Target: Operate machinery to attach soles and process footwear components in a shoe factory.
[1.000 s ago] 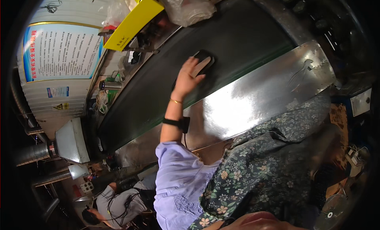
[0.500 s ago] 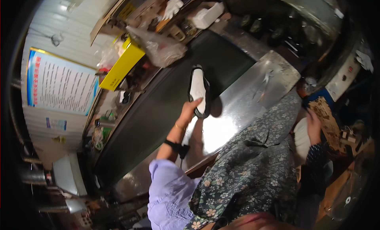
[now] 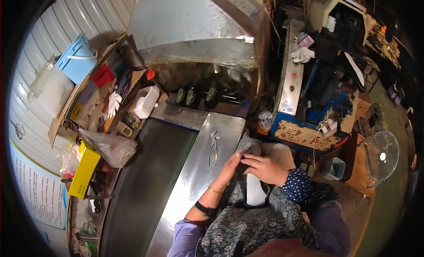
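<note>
Shoe (image 3: 256,192): moved from over the belt (image 3: 148,173) to your apron (image 3: 234,228).
Left hand (image 3: 230,167): fingers nearly straight at its far end; grip unclear.
Right hand (image 3: 267,171): half-curled over that end; grip unclear.
Done: off the belt.
Remaining: can't tell.

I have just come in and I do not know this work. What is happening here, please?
A person has both hands at the far end of a dark shoe with a white underside, held over a floral apron. The left hand and right hand meet there, so their exact grip is hidden. Pliers lie unused on the metal ledge, beside the dark conveyor belt.
</note>
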`<state>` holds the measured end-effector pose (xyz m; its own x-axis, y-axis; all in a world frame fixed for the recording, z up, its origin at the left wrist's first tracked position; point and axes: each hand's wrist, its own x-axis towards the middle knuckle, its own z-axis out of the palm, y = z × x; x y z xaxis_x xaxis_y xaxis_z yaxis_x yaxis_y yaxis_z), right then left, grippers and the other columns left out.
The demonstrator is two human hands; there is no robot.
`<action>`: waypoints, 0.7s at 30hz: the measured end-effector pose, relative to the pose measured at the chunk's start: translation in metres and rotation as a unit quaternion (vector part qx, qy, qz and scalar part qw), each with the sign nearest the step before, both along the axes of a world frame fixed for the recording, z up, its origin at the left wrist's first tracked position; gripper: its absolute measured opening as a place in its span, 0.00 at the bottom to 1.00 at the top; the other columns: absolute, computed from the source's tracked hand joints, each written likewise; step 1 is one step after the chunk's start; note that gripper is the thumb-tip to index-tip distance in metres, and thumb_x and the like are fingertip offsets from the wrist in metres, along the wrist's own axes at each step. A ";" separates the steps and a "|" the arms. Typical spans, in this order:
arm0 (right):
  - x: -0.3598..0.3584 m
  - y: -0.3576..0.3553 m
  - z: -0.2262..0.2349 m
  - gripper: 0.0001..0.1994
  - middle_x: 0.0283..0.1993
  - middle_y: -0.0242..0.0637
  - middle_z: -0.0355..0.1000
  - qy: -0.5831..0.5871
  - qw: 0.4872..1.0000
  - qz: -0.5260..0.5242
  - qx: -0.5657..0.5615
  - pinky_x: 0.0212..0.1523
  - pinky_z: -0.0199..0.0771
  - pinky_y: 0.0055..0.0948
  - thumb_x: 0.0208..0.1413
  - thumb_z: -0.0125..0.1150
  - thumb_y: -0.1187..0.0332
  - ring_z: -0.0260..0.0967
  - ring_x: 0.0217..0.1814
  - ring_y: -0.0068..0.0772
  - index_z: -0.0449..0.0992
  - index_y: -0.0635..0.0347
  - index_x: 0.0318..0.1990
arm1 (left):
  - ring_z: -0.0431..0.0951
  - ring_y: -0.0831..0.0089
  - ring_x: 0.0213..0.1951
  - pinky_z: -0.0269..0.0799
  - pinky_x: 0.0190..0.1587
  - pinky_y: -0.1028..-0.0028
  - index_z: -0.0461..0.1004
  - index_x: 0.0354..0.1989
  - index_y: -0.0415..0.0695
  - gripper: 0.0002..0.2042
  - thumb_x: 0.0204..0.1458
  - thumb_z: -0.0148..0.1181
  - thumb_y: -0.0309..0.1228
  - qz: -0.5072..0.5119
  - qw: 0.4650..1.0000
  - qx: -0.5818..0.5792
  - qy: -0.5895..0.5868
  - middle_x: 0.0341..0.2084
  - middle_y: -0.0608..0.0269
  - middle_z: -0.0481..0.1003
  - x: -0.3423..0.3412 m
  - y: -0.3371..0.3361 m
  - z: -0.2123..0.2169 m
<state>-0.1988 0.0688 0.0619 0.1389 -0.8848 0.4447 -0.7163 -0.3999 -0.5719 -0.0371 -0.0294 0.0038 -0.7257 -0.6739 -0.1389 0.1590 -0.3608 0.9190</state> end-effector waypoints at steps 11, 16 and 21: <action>-0.028 0.002 -0.023 0.17 0.53 0.51 0.75 -0.089 0.993 0.013 0.071 0.51 0.76 0.37 0.60 0.61 0.63 0.75 0.53 0.50 0.76 0.65 0.51 | 0.75 0.68 0.47 0.69 0.53 0.70 0.74 0.49 0.35 0.19 0.66 0.47 0.41 0.051 0.998 0.016 -0.029 0.44 0.56 0.77 -0.032 0.016 -0.021; -0.021 -0.005 -0.047 0.16 0.48 0.53 0.77 -0.198 0.967 -0.049 0.153 0.49 0.76 0.36 0.62 0.59 0.67 0.76 0.50 0.52 0.75 0.67 0.54 | 0.60 0.52 0.67 0.55 0.68 0.62 0.55 0.68 0.36 0.36 0.52 0.64 0.34 0.055 0.907 -0.409 -0.084 0.64 0.45 0.62 -0.011 0.028 -0.033; -0.023 -0.015 -0.066 0.15 0.46 0.55 0.77 -0.199 0.972 -0.023 0.124 0.47 0.76 0.35 0.61 0.58 0.68 0.77 0.47 0.51 0.76 0.68 0.52 | 0.63 0.49 0.64 0.57 0.67 0.61 0.56 0.67 0.37 0.36 0.48 0.66 0.27 0.101 0.885 -0.434 -0.134 0.62 0.44 0.63 -0.012 0.030 -0.043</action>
